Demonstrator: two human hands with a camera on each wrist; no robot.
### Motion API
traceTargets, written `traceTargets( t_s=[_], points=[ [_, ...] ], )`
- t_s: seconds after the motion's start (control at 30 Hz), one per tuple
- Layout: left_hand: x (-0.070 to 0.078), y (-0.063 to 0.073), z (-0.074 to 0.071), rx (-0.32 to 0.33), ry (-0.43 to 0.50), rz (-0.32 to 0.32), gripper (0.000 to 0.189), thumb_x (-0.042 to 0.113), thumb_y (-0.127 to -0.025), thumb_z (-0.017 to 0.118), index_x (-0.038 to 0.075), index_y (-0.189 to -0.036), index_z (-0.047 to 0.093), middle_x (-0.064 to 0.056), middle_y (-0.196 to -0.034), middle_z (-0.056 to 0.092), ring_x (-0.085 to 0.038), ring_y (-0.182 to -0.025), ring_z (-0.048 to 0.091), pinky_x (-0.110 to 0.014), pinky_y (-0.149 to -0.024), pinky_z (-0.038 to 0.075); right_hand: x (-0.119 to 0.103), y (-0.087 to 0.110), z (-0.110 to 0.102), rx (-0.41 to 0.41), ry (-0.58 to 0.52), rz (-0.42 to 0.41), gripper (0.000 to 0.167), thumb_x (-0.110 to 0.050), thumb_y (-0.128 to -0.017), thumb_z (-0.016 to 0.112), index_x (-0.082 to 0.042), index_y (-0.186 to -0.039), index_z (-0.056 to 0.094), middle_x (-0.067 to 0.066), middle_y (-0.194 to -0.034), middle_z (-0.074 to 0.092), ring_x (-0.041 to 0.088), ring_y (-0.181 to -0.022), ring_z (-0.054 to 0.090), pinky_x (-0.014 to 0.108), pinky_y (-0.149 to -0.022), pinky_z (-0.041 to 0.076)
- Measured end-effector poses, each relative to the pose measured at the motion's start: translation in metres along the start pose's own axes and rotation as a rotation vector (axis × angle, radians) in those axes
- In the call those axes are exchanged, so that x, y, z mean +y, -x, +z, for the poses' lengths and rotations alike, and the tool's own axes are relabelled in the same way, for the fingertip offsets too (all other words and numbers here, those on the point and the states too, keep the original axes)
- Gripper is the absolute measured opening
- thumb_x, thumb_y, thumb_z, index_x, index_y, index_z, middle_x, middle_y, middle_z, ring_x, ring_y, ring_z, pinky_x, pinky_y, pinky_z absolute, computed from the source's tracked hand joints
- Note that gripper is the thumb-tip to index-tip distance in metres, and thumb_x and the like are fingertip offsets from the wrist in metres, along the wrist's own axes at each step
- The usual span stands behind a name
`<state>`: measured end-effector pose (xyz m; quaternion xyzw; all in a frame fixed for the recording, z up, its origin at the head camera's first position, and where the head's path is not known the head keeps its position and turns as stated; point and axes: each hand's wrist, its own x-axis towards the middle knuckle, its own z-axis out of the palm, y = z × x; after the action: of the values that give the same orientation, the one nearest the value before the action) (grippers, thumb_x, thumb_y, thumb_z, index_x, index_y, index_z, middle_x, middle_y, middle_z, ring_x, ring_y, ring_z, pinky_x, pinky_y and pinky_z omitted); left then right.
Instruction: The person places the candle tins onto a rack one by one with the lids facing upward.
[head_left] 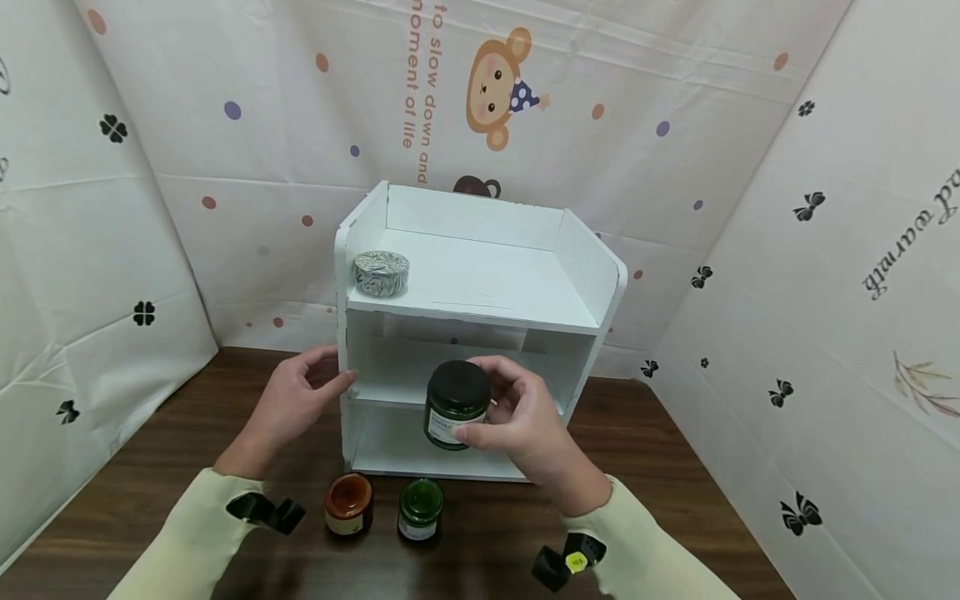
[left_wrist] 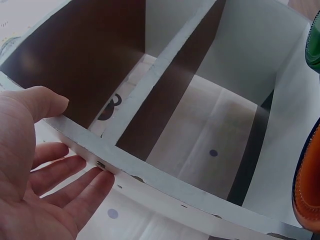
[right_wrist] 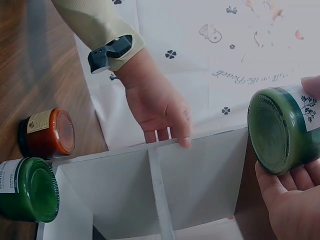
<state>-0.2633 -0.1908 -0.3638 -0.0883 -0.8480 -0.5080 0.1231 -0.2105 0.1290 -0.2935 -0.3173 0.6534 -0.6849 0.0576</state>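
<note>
Near the back edge of the dark brown wooden surface [head_left: 487,537], a white wooden shelf unit [head_left: 480,275] is placed. Its left side panel is held by the left hand [head_left: 292,400]: the thumb is laid at the front edge, and the outer face is touched by the fingers. By the fingers and thumb of the right hand [head_left: 521,417], a dark green glass jar with a black lid and a white label [head_left: 453,408] is gripped; it is held up in front of the middle compartment. On the surface, just before the front left corner of the shelf unit, an amber-orange glass jar with a cream label [head_left: 348,504] is set, and to its right, apart from it, a smaller bright green glass jar [head_left: 421,508]. At the front left corner of the top shelf, a round grey-and-white patterned tin [head_left: 382,273] is seen.
</note>
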Motion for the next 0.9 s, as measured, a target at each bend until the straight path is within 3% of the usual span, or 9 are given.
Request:
traceTargets(
  t_s=[0.3, 0.9],
  points=[
    [0.000, 0.001, -0.001, 0.007, -0.003, 0.003, 0.064, 0.045, -0.098, 0.067, 0.006, -0.147, 0.053, -0.022, -0.140, 0.062, -0.040, -0.126, 0.063, -0.057, -0.102, 0.054, -0.010, -0.008, 0.000, -0.007, -0.030, -0.023, 0.067, -0.006, -0.075, 0.089, 0.003, -0.132, 0.056, 0.008, -0.120, 0.061, 0.016, -0.108, 0.058, 0.023, -0.096, 0.055],
    [-0.001, -0.001, 0.001, 0.014, -0.025, 0.018, 0.063, 0.047, -0.098, 0.067, 0.006, -0.145, 0.055, -0.021, -0.138, 0.063, -0.038, -0.125, 0.063, -0.056, -0.101, 0.054, -0.027, -0.021, 0.000, 0.018, -0.002, -0.058, 0.065, 0.003, -0.072, 0.086, 0.002, -0.132, 0.058, 0.005, -0.118, 0.065, 0.015, -0.104, 0.064, 0.024, -0.090, 0.058]
  ],
)
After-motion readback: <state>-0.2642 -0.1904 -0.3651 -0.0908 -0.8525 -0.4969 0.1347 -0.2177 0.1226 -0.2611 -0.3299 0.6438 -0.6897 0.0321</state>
